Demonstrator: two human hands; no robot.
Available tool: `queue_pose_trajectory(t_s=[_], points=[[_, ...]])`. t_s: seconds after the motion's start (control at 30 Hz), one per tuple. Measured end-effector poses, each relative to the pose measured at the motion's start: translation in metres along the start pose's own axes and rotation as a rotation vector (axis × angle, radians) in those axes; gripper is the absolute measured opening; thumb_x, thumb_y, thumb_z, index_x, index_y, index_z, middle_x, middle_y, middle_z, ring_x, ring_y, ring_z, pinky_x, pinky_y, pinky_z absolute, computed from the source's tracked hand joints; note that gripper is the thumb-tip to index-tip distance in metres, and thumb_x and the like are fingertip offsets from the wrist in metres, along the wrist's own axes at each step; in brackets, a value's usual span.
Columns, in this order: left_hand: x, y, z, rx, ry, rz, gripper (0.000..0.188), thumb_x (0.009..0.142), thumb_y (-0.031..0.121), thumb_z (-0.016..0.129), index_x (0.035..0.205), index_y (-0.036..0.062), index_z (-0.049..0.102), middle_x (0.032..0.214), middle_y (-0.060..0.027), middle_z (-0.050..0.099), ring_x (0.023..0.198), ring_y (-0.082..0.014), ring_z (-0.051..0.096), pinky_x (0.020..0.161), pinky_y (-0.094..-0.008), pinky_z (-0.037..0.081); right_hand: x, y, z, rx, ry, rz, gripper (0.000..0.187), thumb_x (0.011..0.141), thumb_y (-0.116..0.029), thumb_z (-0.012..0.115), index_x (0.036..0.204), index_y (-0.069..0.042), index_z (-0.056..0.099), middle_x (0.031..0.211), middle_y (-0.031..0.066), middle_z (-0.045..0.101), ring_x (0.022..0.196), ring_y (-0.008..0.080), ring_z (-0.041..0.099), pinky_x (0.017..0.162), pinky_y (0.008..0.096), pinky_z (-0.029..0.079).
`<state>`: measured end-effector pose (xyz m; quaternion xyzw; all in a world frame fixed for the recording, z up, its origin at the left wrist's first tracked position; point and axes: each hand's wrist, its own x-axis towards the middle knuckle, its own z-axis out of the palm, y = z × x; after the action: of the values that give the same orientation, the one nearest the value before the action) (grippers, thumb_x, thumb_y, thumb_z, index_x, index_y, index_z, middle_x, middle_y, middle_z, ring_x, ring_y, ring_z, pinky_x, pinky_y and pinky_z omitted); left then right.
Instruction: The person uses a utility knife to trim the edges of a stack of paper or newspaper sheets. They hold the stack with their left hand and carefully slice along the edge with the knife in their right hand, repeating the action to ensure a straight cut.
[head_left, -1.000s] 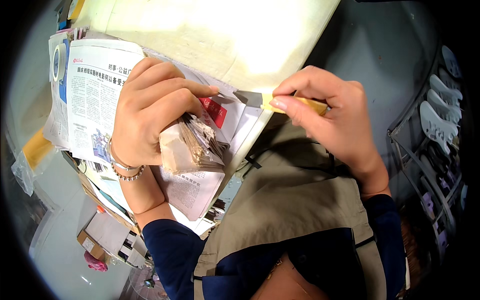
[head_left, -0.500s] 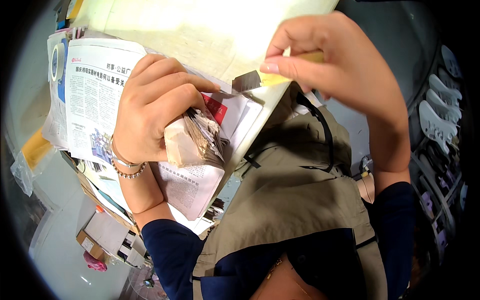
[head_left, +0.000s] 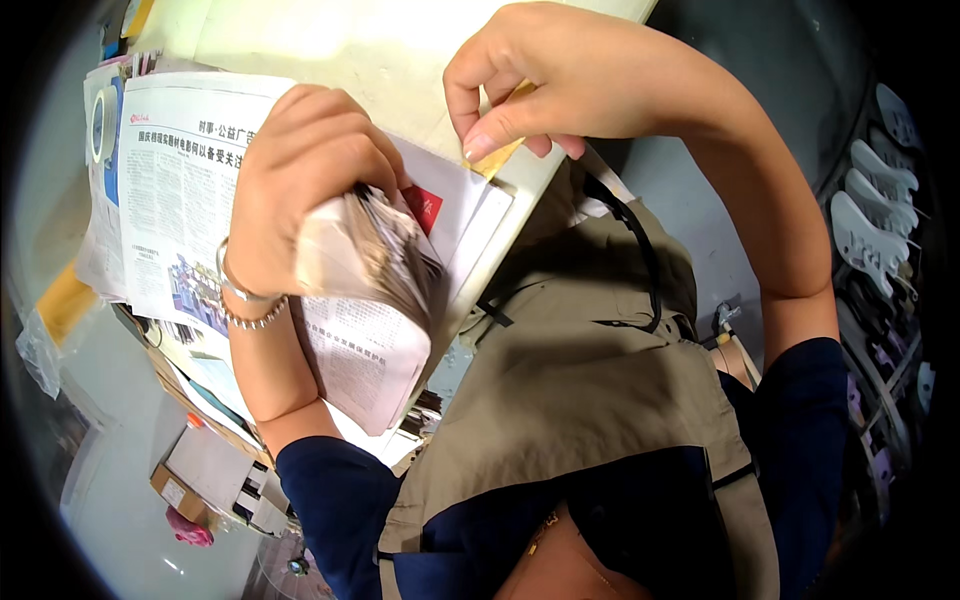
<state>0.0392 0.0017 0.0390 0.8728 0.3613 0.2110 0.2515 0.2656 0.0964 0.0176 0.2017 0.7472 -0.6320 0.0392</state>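
My left hand point(head_left: 310, 170) is closed round a thick bundle of thin beige layers point(head_left: 335, 245), whose loose edges fan out and blur. It rests over newspaper sheets point(head_left: 165, 210) on the cream tabletop point(head_left: 390, 60). My right hand point(head_left: 530, 90) pinches a yellow-handled knife point(head_left: 497, 160) low over the white paper point(head_left: 462, 200), near the table's edge. Only a little of its yellow part shows below the fingers; the blade is hidden. Between the hands, a red printed patch point(head_left: 424, 208) shows on the paper.
A tape roll point(head_left: 103, 122) lies beside the newspapers at the left. My brown apron point(head_left: 580, 380) is against the table edge. White and dark molded pieces point(head_left: 866, 238) hang on a rack at the right. A cardboard box point(head_left: 180, 490) stands at lower left.
My right hand has moved left and slightly down to the paper with the knife, and its broad dark blade has gone out of sight. My left fingers have curled in and the bundle has shifted left.
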Motion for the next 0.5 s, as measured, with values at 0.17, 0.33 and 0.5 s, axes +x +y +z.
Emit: queue_pose_trajectory(t_s=[0.17,0.33,0.5], points=[[-0.012,-0.024,0.005,-0.406,0.138,0.002,0.038,0.084,0.042,0.067,0.068,0.0089,0.058,0.069,-0.0040,0.063,0.072,-0.0222,0.056,0.072,-0.0338,0.044,-0.019,-0.013,-0.007,0.216,-0.067,0.160,0.015,0.091,-0.014,0.067,0.088,0.001,0.066,0.065,0.0048,0.063,0.057,0.0110,0.056,0.053,0.0255,0.044],[-0.021,-0.075,-0.001,-0.546,0.053,0.257,0.046,0.099,0.049,0.049,0.069,0.0148,0.054,0.068,-0.0018,0.057,0.083,-0.0223,0.053,0.106,-0.0465,0.032,-0.025,-0.006,0.031,0.189,0.095,0.081,0.016,0.087,-0.014,0.070,0.088,0.002,0.069,0.065,0.0084,0.065,0.052,0.0129,0.058,0.050,0.0268,0.045],[-0.024,-0.093,-0.006,-0.629,0.013,0.246,0.041,0.098,0.045,0.051,0.073,0.0134,0.055,0.072,-0.0031,0.058,0.086,-0.0229,0.054,0.107,-0.0465,0.033,-0.020,-0.006,0.089,0.266,0.101,0.082,0.015,0.090,-0.011,0.068,0.095,0.003,0.070,0.080,0.0065,0.069,0.057,0.0076,0.057,0.045,0.0212,0.043]])
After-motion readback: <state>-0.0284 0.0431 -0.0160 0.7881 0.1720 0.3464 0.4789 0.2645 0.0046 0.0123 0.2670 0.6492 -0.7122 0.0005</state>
